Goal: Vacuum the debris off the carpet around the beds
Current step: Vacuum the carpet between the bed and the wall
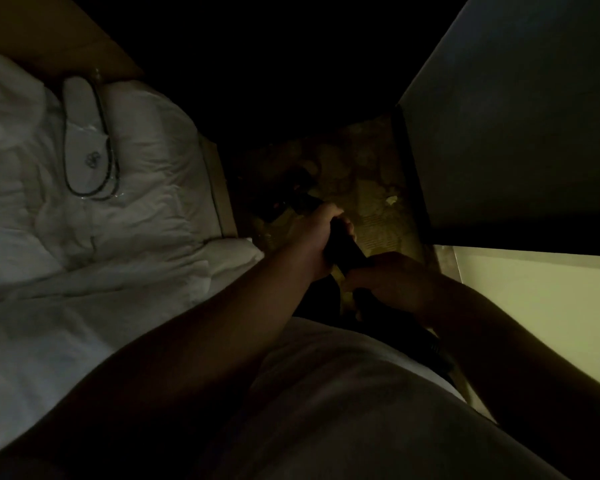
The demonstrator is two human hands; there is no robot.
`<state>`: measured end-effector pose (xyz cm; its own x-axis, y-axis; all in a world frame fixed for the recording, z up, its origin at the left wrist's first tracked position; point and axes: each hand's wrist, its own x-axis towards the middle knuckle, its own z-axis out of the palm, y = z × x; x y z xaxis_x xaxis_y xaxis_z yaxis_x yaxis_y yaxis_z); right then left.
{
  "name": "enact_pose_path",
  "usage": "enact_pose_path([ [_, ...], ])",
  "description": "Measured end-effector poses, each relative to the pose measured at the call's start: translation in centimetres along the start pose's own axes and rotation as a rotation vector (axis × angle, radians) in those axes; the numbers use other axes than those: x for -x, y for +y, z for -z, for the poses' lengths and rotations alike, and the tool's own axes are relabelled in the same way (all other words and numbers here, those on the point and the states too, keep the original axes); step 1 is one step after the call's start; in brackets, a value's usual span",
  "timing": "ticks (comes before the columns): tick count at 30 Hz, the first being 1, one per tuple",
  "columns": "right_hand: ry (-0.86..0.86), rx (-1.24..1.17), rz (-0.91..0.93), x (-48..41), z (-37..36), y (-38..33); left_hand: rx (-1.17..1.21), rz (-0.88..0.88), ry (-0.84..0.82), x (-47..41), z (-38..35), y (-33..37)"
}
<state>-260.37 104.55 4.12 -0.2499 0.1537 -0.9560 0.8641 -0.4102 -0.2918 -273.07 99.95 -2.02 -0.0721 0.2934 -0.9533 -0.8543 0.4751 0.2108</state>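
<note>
1. The left hand (pixel 321 233) sits at the middle of the frame, its fingers curled round the black vacuum tube (pixel 349 252) and gripping it.
2. The right hand (pixel 397 282) is just below and to the right of it. It is wrapped round the lower part of the same tube, but the hand is in shadow and its fingers are hard to make out.
3. From the hands the tube runs up and to the left, towards the centre of the frame. Its far end is lost in a dark patch, so I cannot tell whether it touches the floor.
4. The patterned carpet (pixel 361 168) shows as a narrow lit strip in the centre, between the bed (pixel 136 209) on the left and a dark panel (pixel 516 133) at the upper right.
5. A small pale scrap (pixel 391 199) lies on the carpet near the foot of the dark panel, to the right of the tube and apart from it.
6. The bed fills the left side of the frame and has a rumpled white cover.
7. A white slipper (pixel 84 140) in clear wrapping lies on the cover at the upper left.
8. A pale wall (pixel 534 306) shows at the lower right, below the dark panel.
9. The person's light shirt (pixel 326 393) fills the bottom centre, with both bare forearms reaching up from it.
</note>
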Motion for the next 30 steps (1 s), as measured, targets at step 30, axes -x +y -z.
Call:
enact_pose_path([
  [30, -0.251, 0.058, -0.091, -3.3, 0.2, 7.7, 0.059, -0.065, 0.195, -2.0, 1.4, -9.0],
])
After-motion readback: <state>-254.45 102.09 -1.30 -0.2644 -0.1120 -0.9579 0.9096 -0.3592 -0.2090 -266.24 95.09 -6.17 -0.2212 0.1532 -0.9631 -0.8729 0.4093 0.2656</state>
